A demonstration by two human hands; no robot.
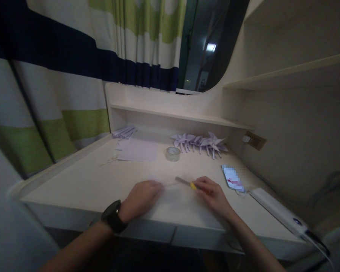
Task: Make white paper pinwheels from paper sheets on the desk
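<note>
Closest to us is the black wristwatch [113, 217] on the left wrist. Just past it the left hand [143, 198] lies palm down, fingers flat on a pale, thin sheet of paper [172, 200] at the front of the cream worktop [82, 181], gripping nothing. The right hand [214, 193] is curled tight round a slim craft knife with a yellow grip and grey blade [184, 182], which sits over the sheet between our two hands. Its long axis runs nearly level across the worktop, angling slightly away from us, and the blade end points left, pretty much straight at the left fingertips just beside it. That's the bit we'd worry about: if the blade skids or the thin paper bunches up, it heads for those fingers. The light's dim and the sheet barely stands out from the worktop, so a wandering cut seems likely too. The clear roll of tape [173, 153] sits well behind, out of harm's way.
</note>
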